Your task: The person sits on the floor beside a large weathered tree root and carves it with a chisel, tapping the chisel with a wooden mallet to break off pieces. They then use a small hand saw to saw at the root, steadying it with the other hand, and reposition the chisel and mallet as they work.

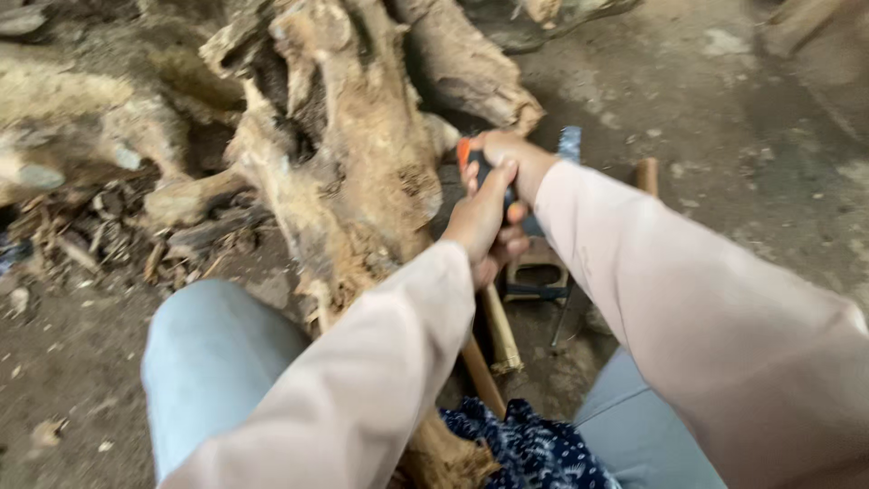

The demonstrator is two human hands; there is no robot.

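Observation:
My left hand (482,226) and my right hand (511,158) are both wrapped around a tool handle (472,165) coloured black and orange. The handle is held against the right side of a large, gnarled tree stump (348,154). The working end of the tool is hidden behind my hands and the wood. Both arms wear pale pink sleeves. My knees in light blue trousers (213,358) frame the lower part of the stump.
A hand saw (539,272) with a wooden handle lies on the dirt below my hands. Two wooden sticks (496,330) lean beside it. Dark blue dotted cloth (529,448) sits between my knees. Bark scraps (109,240) litter the ground at left.

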